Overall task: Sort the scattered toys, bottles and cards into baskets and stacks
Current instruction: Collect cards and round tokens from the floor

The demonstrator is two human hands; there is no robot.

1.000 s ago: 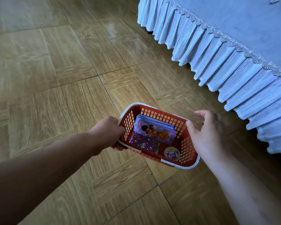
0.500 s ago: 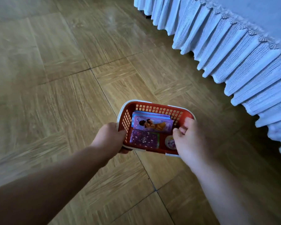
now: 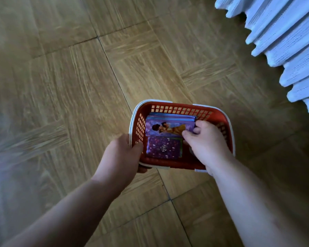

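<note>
Right grip (image 3: pixel 207 143) curled on card stack (image 3: pixel 165 128); left grip (image 3: pixel 121 155) round basket (image 3: pixel 177 106)

You're looking down at a wood-look tile floor (image 3: pixel 64 90). It's laid in big square panels, each printed with parquet blocks whose grain alternates direction. Thin dark joints (image 3: pixel 112 75) run diagonally across your view, crossing once at upper left and once at lower centre. The finish is semi-gloss, and a soft bright patch (image 3: pixel 150 81) sits mid-frame with its source out of view. The left edge is hazy and blurred. In the top right corner hangs a pleated white fabric skirt (image 3: pixel 285 38), finely textured and bluish in shade. Its hem is at or just above the floor, can't tell which. The floor beside it is darker.
</note>
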